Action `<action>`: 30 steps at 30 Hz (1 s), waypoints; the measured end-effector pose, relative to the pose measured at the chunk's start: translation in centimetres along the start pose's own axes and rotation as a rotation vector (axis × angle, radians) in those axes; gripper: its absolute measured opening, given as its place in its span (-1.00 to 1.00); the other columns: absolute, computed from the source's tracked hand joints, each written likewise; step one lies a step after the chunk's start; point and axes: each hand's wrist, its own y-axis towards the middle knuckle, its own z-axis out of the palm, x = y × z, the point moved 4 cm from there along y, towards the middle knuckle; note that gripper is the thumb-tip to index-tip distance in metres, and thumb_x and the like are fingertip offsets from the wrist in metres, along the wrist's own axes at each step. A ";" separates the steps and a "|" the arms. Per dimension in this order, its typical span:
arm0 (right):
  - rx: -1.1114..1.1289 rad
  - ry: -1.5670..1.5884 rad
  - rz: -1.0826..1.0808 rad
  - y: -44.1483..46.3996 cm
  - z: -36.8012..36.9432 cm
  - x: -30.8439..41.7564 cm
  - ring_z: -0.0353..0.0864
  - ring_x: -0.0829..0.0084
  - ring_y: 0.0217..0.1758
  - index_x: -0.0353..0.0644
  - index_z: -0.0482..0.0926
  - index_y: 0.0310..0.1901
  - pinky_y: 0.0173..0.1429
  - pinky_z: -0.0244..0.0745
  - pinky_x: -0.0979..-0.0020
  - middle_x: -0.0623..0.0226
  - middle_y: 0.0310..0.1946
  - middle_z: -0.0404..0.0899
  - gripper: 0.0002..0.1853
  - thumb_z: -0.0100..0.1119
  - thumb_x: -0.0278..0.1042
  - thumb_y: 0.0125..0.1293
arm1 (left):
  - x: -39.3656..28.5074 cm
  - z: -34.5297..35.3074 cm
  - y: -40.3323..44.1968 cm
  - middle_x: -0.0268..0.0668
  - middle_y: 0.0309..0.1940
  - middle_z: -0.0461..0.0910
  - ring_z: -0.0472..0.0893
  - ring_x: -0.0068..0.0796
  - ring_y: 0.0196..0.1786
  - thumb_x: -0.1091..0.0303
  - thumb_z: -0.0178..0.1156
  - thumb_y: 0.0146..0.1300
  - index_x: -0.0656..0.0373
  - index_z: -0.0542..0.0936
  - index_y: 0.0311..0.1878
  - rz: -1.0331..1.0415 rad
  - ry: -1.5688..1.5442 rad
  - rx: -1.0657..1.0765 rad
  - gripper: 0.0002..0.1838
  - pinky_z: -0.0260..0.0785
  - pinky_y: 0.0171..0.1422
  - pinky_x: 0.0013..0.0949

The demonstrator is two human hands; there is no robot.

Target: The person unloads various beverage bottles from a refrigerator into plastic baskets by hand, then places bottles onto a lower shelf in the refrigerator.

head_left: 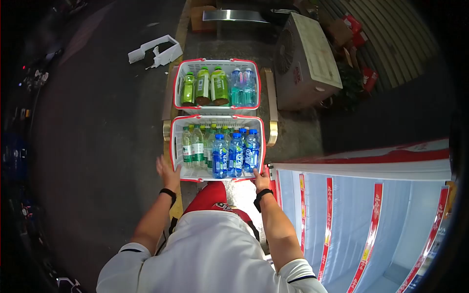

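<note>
In front of me stands a white shopping basket [198, 174] with a red rim, holding several drink bottles. Blue-capped blue bottles [236, 156] fill its right side, and clear bottles with green-and-white labels [197, 146] its left. At the near left corner, my left hand [168, 175] is open with fingers spread outside the rim; whether it touches is unclear. My right hand [262, 180] is closed on the near right corner, thumb over the rim. Just beyond, a second white basket [224, 108] carries green bottles [202, 86] and clear bottles with turquoise contents [243, 90].
An open-looking cooler with pale shelves [351, 219] and red edge strips is close on my right. Beyond it, an air-conditioner unit [308, 63] stands on the ground. A broken white foam piece [156, 51] lies on the dark pavement at upper left.
</note>
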 end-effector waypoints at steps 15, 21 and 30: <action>-0.085 -0.247 -0.323 6.9 -0.1 4.7 0.54 0.54 -0.22 -0.37 0.61 0.01 -0.12 0.47 0.43 0.33 -0.25 0.65 -0.58 0.32 -0.11 0.41 | 2.5 2.5 6.7 0.12 -0.20 0.65 0.65 0.21 -0.11 0.39 0.30 0.28 0.30 0.50 -0.05 -0.171 -0.239 0.317 -0.73 0.48 -0.08 0.02; -0.201 -0.169 -0.239 5.9 4.0 10.0 0.47 0.61 -0.34 -0.27 0.66 -0.21 -0.24 0.37 0.50 0.45 -0.40 0.59 -0.71 0.25 -0.15 0.46 | 1.9 2.3 8.0 0.14 -0.20 0.63 0.61 0.27 -0.08 0.41 0.30 0.27 0.31 0.49 -0.09 -0.241 -0.220 0.357 -0.75 0.46 -0.03 0.05; -0.242 -0.134 -0.210 6.9 3.8 11.0 0.41 0.63 -0.47 -0.33 0.70 -0.34 -0.38 0.27 0.48 0.47 -0.52 0.57 -0.67 0.30 -0.19 0.43 | -0.7 0.5 10.0 0.16 -0.21 0.62 0.60 0.27 -0.08 0.43 0.26 0.28 0.32 0.49 -0.10 -0.182 -0.127 0.352 -0.78 0.45 -0.03 0.08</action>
